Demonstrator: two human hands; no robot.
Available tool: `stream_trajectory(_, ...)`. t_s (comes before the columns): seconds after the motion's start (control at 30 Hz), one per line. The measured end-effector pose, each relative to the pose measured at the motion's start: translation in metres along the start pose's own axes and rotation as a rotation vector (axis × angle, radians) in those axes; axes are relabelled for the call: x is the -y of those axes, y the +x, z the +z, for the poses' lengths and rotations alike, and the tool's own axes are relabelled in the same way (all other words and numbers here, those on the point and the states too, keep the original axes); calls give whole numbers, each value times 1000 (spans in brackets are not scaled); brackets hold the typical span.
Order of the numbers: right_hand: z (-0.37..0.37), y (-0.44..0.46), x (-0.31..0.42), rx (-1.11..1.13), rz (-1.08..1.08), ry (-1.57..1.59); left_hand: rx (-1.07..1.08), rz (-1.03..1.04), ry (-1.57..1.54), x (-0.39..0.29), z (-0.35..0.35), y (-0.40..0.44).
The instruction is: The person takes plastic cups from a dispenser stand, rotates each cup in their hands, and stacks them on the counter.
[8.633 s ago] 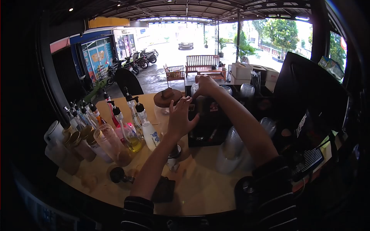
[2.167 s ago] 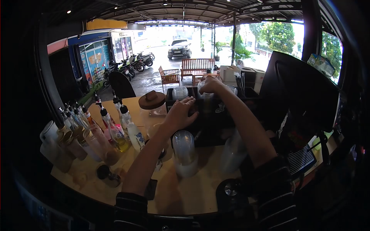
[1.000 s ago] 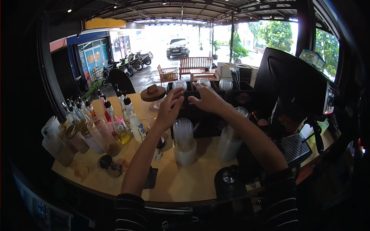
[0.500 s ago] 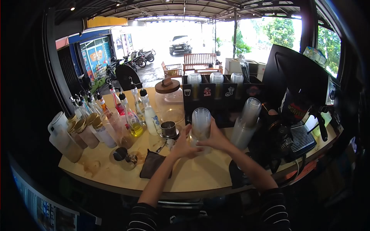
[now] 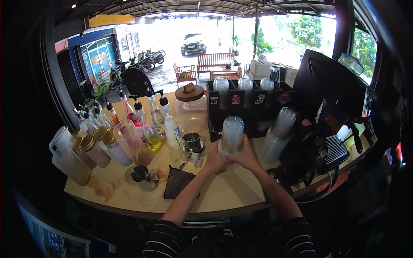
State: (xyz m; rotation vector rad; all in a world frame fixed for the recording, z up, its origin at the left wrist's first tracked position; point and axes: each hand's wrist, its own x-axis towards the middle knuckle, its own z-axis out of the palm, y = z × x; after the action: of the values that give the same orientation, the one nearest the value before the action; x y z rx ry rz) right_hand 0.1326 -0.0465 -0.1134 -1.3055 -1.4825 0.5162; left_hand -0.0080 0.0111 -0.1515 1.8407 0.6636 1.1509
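Note:
A tall stack of clear plastic cups [image 5: 232, 133] stands upright near the middle of the wooden counter [image 5: 234, 193]. My left hand [image 5: 216, 160] is wrapped round its lower left side, and my right hand [image 5: 247, 155] closes on its lower right side. Both hands meet low at the front of the stack. Behind it is a black cup organizer [image 5: 232, 103] with clear cups in its compartments. A second stack of clear cups [image 5: 277, 135] stands to the right of my right hand. A metal drip filter [image 5: 192, 142] sits to the left of my left hand.
Pump bottles [image 5: 172, 129], a wooden-lidded glass jar [image 5: 191, 114] and several gold-lidded jars [image 5: 88, 144] stand on the left. A dark cloth [image 5: 178, 183] and a portafilter-like tool [image 5: 144, 175] lie in front. A black machine [image 5: 333, 94] occupies the right.
Both hands have come down from the organizer to the middle cup stack and closed round it. The three cup groups in the organizer are now uncovered.

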Motion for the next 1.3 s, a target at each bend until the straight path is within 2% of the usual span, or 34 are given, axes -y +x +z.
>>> stream_trajectory(0.2, -4, 0, 11, -33, 20, -17, 25, 14, -52, -13, 0, -3)
stream_trajectory(0.3, -6, 7, 11, -71, -52, -110, 91, -41, -15, -13, -3, -2)
stream_trajectory(0.43, -19, 14, 40, -134, -197, -235, 194, 29, 122, -16, -23, 8)
stream_trajectory(0.53, -28, 19, 74, -161, -333, -309, 79, 46, 95, -51, -52, 11)
stream_trajectory(0.6, -27, 21, 95, -139, -396, -309, -130, 148, -266, -78, -70, 11)
stream_trajectory(0.63, -24, 21, 107, -146, -448, -371, -147, 154, -259, -95, -77, 8)
stream_trajectory(0.7, -14, 21, 125, -121, -537, -452, -281, 345, -337, -127, -93, 2)
stream_trajectory(0.73, -7, 22, 130, -101, -550, -441, -306, 344, -327, -136, -102, 0)
stream_trajectory(0.8, 6, 23, 138, -41, -618, -439, -277, 289, -108, -145, -120, -4)
stream_trajectory(0.87, 14, 24, 141, -35, -692, -337, -274, 246, -128, -138, -136, -10)
stream_trajectory(0.93, 20, 26, 137, 48, -556, -96, -293, 39, -476, -128, -151, -16)
stream_trajectory(0.97, 26, 28, 136, 80, -587, 0, -321, 15, -528, -123, -154, -19)
stream_trajectory(1.0, 30, 31, 133, 97, -588, 14, -340, 10, -520, -122, -157, -22)
stream_trajectory(1.07, 36, 35, 126, 417, -395, 106, -394, -57, -503, -121, -160, -28)
stream_trajectory(1.13, 47, 36, 125, 387, -421, 184, -404, -76, -484, -114, -166, -32)
stream_trajectory(1.2, 53, 43, 122, 441, -312, 383, -414, -92, -465, -111, -169, -35)
stream_trajectory(1.27, 55, 47, 130, 425, -323, 445, -366, -28, -370, -109, -170, -40)
stream_trajectory(1.3, 55, 50, 132, 437, -202, 517, -371, -31, -366, -106, -171, -41)
